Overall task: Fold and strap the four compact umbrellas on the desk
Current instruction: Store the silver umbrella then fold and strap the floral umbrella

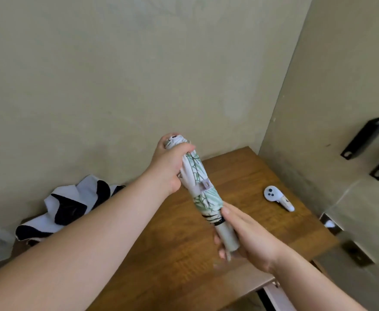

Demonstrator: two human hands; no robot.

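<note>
A: What lies at far left?
B: A black-and-white umbrella point(71, 205), unfolded, crumpled on the worktop point(184, 254) against the wall.

A: And your left hand point(168, 167)?
B: It grips the top end of the leaf-print umbrella point(200, 187), fingers curled round it. That umbrella is held tilted above the worktop, its strap point(203, 186) fastened round the middle.

A: Your right hand point(249, 239)?
B: It is closed round the pale handle point(226, 234).

A: Far right?
B: A white controller point(277, 197) on the worktop, well apart.
</note>
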